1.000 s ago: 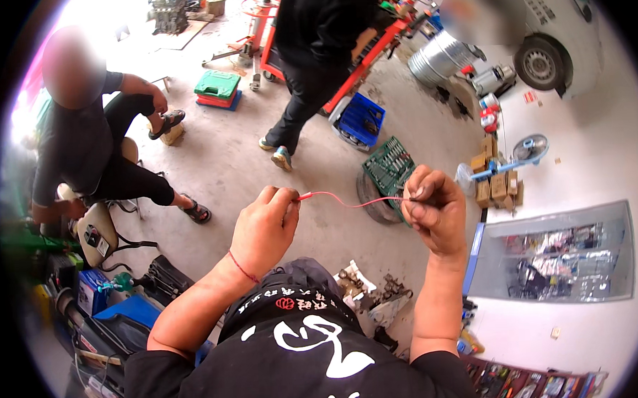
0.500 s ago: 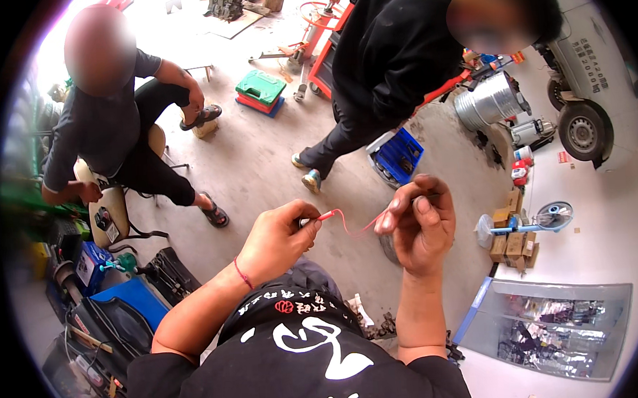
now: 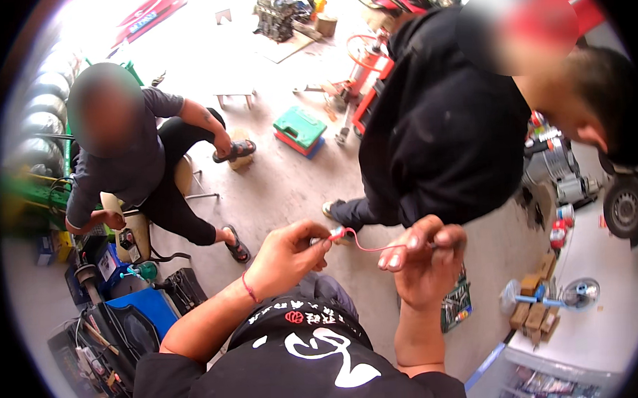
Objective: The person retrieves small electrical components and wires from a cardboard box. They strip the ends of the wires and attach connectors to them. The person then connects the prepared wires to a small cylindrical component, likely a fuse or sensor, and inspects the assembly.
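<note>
In the middle of the view, my left hand (image 3: pixel 289 257) pinches a small dark cylinder with a red end (image 3: pixel 335 235) between thumb and fingertips. Out of that end runs a thin red wire (image 3: pixel 378 250), which bends down and crosses to my other hand. My right hand (image 3: pixel 425 265) has its fingers curled, palm side partly in view, and the wire's far end meets its fingertips. The exact grip there is partly hidden by the fingers. Both hands are held in the air in front of my body.
A person in black (image 3: pixel 444 122) leans in close ahead on the right. Another person (image 3: pixel 125 158) sits at the left. A green case (image 3: pixel 300 126) lies on the floor between them. An open tool case (image 3: pixel 457 307) is beyond my right forearm; cardboard boxes (image 3: pixel 534 318) stand at the right.
The person in black has come closer and leans further right. My view has shifted, so the surroundings sit lower and further right. Both my hands keep the wire between them.
</note>
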### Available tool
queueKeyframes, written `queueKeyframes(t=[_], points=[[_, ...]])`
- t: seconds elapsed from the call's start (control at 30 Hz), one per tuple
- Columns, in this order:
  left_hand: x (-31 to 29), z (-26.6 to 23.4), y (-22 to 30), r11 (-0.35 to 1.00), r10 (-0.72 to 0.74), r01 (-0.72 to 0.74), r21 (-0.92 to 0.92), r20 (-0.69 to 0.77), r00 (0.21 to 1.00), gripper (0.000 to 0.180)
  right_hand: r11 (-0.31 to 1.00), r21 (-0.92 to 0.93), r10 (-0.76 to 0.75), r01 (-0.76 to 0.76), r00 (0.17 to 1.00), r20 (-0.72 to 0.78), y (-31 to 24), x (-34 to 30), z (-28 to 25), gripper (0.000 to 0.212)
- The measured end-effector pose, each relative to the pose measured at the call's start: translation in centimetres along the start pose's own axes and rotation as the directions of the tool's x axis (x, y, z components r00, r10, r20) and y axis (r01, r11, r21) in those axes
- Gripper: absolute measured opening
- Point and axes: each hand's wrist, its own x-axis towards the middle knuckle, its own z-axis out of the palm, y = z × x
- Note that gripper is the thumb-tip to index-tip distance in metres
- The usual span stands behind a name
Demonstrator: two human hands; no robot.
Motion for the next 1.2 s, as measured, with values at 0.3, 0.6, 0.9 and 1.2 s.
queueKeyframes(t=[0.3, 0.6, 0.9, 1.2], points=[[8.8, -6.9, 2.9, 0.978, 0.206, -0.209, 0.018, 0.095, 0.974, 0.012, 0.987, -0.159, 0.008, -0.02, 0.997, -0.071, 1.8, 10.6, -2.5, 0.035], [25.4, -14.1, 9.3, 0.965, 0.18, -0.209, 0.162, 0.173, 0.968, 0.012, 0.839, -0.535, -0.164, 0.1, 0.984, -0.073, 8.8, 25.5, -7.5, 0.037], [38.7, -16.7, 17.2, 0.844, 0.341, -0.47, 0.257, 0.419, 0.842, 0.011, 0.92, -0.388, -0.168, 0.06, 0.953, -0.251, 7.4, 35.4, -10.4, 0.036], [47.5, -8.5, 19.4, 0.734, 0.488, -0.572, 0.366, 0.302, 0.819, 0.013, 0.885, -0.465, -0.281, -0.016, 0.779, -0.561, 4.4, 38.7, -20.1, 0.031]])
